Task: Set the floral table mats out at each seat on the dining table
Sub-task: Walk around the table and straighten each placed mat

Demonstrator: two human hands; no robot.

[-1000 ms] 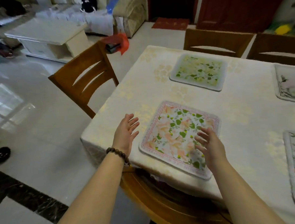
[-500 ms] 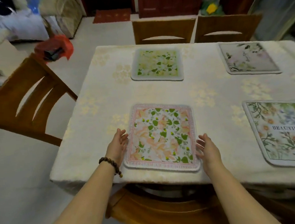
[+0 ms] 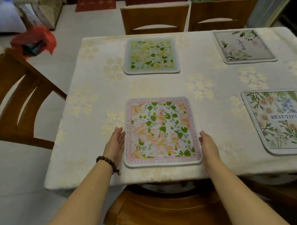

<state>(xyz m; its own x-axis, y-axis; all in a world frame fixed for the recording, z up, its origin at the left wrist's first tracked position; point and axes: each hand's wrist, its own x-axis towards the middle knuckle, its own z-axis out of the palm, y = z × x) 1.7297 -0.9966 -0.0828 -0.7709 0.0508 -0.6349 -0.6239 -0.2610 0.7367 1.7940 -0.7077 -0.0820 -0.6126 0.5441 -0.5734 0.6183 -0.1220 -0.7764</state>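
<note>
A pink-bordered floral mat lies flat near the front edge of the dining table, which wears a cream cloth. My left hand rests against the mat's left edge and my right hand against its right edge, both with fingers straight and holding nothing. A green and yellow floral mat lies at the far side, a pale grey floral mat at the far right, and a mat reading BEAUTIFUL at the near right.
A wooden chair stands at the table's left end, two more chairs at the far side, and one chair seat is just below me. A red bag lies on the floor at the back left.
My view has swung to face the table squarely. My hands moved from above the pink mat to its left and right edges, and the mat now sits square to the table edge.
</note>
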